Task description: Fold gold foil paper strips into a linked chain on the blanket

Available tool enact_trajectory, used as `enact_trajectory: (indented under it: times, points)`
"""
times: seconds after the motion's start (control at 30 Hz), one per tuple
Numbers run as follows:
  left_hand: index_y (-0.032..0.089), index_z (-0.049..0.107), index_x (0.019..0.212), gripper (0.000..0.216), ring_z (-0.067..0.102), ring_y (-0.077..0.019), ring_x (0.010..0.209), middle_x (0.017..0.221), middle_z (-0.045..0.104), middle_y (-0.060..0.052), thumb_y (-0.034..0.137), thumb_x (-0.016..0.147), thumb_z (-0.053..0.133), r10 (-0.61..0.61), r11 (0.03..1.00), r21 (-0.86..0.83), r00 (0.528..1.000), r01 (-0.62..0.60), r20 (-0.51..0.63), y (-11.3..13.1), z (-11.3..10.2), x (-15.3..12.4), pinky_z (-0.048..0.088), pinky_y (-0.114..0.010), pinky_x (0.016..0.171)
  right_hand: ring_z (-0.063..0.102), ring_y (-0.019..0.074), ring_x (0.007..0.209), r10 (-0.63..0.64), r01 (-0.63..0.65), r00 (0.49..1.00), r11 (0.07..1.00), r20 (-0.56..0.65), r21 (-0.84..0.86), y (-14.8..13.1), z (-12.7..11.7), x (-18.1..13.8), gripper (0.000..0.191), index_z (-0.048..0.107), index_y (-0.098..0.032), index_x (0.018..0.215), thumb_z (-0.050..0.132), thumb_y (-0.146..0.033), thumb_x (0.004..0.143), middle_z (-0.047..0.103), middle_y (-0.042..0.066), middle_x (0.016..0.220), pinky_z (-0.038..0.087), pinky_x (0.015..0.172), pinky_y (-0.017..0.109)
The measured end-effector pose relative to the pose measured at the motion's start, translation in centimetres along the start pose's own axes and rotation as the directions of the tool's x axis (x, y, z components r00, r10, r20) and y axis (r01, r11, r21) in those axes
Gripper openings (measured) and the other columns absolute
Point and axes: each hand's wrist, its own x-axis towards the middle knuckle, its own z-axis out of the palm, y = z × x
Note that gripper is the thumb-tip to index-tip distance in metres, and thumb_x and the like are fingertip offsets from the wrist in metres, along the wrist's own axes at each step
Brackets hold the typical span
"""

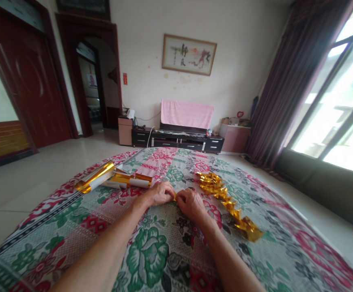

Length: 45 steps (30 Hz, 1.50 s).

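Observation:
In the head view my left hand (162, 193) and my right hand (191, 203) meet just above the patterned tablecloth, their fingers closed. Between the fingertips shows a small piece of gold foil paper (174, 197), pinched from both sides; most of it is hidden by the fingers. To the right, a row of folded gold foil pieces (225, 198) lies across the cloth, running toward me. Left of my left hand lie loosely rolled gold foil sheets (99, 177) with white undersides, and more foil sheets (134, 179) beside them.
The round table wears a flowered tablecloth (147, 251) in red, green and grey. Past its far edge stands a low black TV cabinet (176, 142) with a pink cloth (185, 113) over the screen. Dark curtains (280, 93) and a window are on the right, doors (30, 77) on the left.

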Motion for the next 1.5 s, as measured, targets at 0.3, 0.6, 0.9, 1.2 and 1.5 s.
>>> enact_trajectory:
  times: [0.3,0.6,0.9,1.2,1.5]
  points:
    - [0.018,0.071,0.071,0.017,0.059,-0.0127,0.082,0.089,0.064,-0.003,0.014,0.068,0.055,-0.006,1.0,-0.025,0.999,0.007,0.047,0.2,-0.6,-0.1,0.044,-0.022,0.079,0.054,0.0105,0.064,0.038,-0.037,0.999,0.999,0.013,-0.035,0.0,0.2,0.2,0.019,0.067,-0.021,0.073,0.049,-0.02,0.078,0.061,0.002,0.07,0.03,0.056,0.019]
    - [0.018,0.071,0.072,0.031,0.058,-0.0145,0.088,0.094,0.064,-0.003,0.004,0.059,0.046,-0.036,0.998,-0.045,0.995,0.041,0.093,0.5,-1.1,-0.2,0.043,-0.024,0.087,0.054,0.0107,0.063,0.032,-0.032,0.999,0.999,0.007,-0.012,-0.1,0.1,0.2,0.019,0.068,-0.021,0.074,0.049,-0.019,0.077,0.062,0.002,0.07,0.03,0.057,0.019]
    - [0.018,0.07,0.067,0.026,0.058,-0.0142,0.084,0.092,0.064,-0.003,0.007,0.059,0.049,-0.055,0.998,-0.022,0.996,0.057,0.072,0.6,-0.9,-0.3,0.044,-0.025,0.084,0.054,0.011,0.063,0.046,-0.046,0.999,0.999,0.004,-0.017,-0.1,0.1,0.2,0.019,0.068,-0.021,0.074,0.049,-0.019,0.076,0.062,0.002,0.07,0.03,0.056,0.02]
    - [0.019,0.069,0.064,0.011,0.058,-0.0136,0.08,0.088,0.064,-0.001,0.016,0.061,0.059,-0.055,0.998,0.026,0.998,0.054,0.034,1.0,-0.5,-0.2,0.045,-0.023,0.078,0.054,0.0108,0.063,0.064,-0.064,0.998,0.998,0.011,-0.023,0.0,0.3,0.3,0.019,0.068,-0.02,0.074,0.049,-0.019,0.077,0.063,0.002,0.071,0.03,0.056,0.02]
    - [0.018,0.07,0.065,0.014,0.057,-0.0124,0.077,0.088,0.063,-0.002,0.016,0.063,0.056,-0.076,0.992,0.105,0.996,0.071,0.043,1.3,-0.2,0.0,0.045,-0.02,0.072,0.054,0.01,0.061,0.048,-0.048,0.999,0.999,-0.005,0.016,0.2,0.2,0.3,0.017,0.067,-0.02,0.07,0.05,-0.017,0.074,0.063,0.001,0.067,0.03,0.055,0.019]
